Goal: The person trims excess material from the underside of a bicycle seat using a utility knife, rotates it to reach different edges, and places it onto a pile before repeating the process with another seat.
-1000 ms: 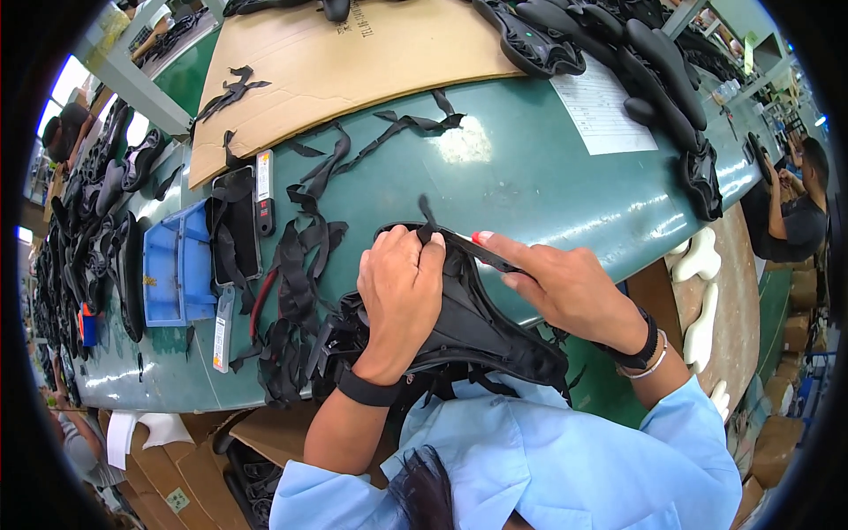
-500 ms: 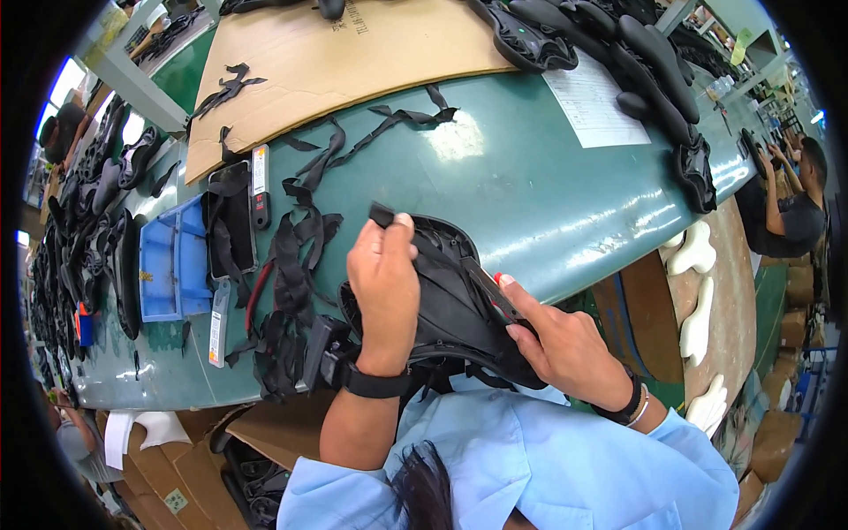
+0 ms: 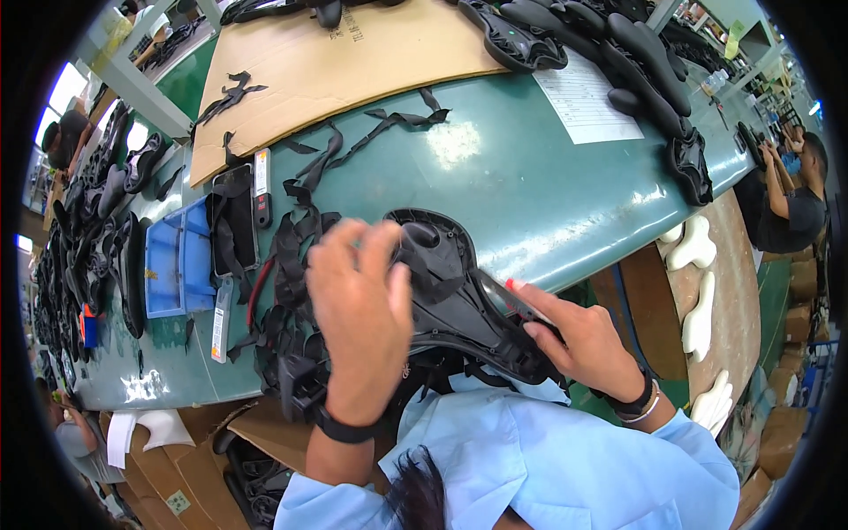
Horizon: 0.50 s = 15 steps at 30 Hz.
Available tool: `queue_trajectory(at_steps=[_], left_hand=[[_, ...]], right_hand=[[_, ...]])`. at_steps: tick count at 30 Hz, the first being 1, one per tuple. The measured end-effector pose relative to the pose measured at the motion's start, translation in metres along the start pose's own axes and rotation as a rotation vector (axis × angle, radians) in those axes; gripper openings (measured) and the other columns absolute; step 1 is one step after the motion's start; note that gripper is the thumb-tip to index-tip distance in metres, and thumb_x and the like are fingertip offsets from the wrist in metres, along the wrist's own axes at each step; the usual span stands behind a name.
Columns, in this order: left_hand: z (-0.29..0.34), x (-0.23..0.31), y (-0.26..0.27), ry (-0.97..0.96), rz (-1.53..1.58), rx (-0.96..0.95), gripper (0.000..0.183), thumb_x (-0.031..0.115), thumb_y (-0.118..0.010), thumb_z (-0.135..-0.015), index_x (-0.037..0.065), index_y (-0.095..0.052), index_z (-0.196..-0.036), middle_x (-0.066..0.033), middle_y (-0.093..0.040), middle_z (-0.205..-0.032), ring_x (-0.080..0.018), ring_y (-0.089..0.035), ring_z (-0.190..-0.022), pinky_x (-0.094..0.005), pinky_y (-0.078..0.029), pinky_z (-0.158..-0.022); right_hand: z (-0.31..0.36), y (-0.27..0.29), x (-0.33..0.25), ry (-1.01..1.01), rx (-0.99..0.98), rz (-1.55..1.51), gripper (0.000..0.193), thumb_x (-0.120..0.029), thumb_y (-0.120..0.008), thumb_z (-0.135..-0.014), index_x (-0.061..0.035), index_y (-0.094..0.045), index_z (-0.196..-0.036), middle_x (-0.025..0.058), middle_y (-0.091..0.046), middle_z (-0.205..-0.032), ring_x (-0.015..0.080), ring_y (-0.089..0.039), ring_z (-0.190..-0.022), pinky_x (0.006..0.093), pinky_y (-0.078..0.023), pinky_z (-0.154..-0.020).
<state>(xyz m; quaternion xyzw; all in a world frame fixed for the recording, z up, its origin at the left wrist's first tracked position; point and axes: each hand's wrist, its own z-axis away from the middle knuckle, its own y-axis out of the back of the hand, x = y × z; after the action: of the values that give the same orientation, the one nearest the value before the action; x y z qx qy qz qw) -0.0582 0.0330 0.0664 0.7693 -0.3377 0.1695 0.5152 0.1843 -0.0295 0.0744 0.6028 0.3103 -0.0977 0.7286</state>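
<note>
A black bicycle saddle [image 3: 468, 322] lies underside up at the table's near edge, against my body. My left hand [image 3: 362, 314] is over the saddle's left side, smeared by motion, its fingers apart and nothing visible in them. My right hand [image 3: 587, 349] is closed around a slim dark knife [image 3: 530, 311] lying along the saddle's right rim; a small red spot shows at my fingertip. A loose black strip [image 3: 437, 284] hangs across the saddle's hollow. More black strips [image 3: 291, 238] are heaped just left of my left hand.
Left of the strips stand a blue bin [image 3: 172, 265], a black tray [image 3: 234, 221] and two blade cases [image 3: 262, 181]. Cardboard [image 3: 353, 62] and a paper sheet [image 3: 587, 102] lie farther back. Black saddles [image 3: 649, 62] line the far right; white foam-like pieces [image 3: 692, 247] lie beyond. A co-worker [image 3: 795, 190] sits at right.
My left hand has gone from pinching a black strip to spread fingers, moving left and slightly down. My right hand with the knife has shifted slightly right and down, baring more of the saddle.
</note>
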Motion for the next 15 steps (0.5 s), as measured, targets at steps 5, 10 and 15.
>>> queue_trajectory(at_steps=[5,10,15], left_hand=[[0.028,0.014,-0.038,-0.020,0.013,-0.221,0.034,0.011,-0.080,-0.069,0.005,-0.065,-0.099,-0.0094,-0.055,-0.094,-0.0284,-0.052,-0.090,-0.0390,-0.044,-0.078],[0.030,0.011,-0.050,0.092,0.201,-0.167,0.019,0.004,-0.077,-0.073,0.002,-0.067,-0.089,-0.0074,-0.059,-0.085,-0.0240,-0.056,-0.081,-0.0354,-0.046,-0.072],[0.028,0.009,-0.045,0.145,0.357,-0.158,0.008,0.000,-0.072,-0.077,0.000,-0.065,-0.081,-0.0072,-0.060,-0.079,-0.0208,-0.056,-0.077,-0.0322,-0.046,-0.070]], right_hand=[[-0.002,-0.008,-0.001,-0.092,0.250,-0.317,0.052,-0.007,-0.061,-0.091,-0.0057,-0.044,-0.140,0.0196,-0.061,-0.126,0.0360,-0.068,-0.095,0.0359,-0.055,-0.079],[0.004,-0.012,0.010,-0.043,0.260,-0.339,0.053,-0.008,-0.063,-0.090,-0.0060,-0.046,-0.140,0.0189,-0.063,-0.123,0.0350,-0.068,-0.095,0.0350,-0.055,-0.078],[0.001,-0.009,0.015,0.039,0.197,-0.304,0.053,-0.010,-0.065,-0.087,-0.0108,-0.051,-0.138,0.0155,-0.070,-0.106,0.0315,-0.069,-0.074,0.0346,-0.054,-0.064]])
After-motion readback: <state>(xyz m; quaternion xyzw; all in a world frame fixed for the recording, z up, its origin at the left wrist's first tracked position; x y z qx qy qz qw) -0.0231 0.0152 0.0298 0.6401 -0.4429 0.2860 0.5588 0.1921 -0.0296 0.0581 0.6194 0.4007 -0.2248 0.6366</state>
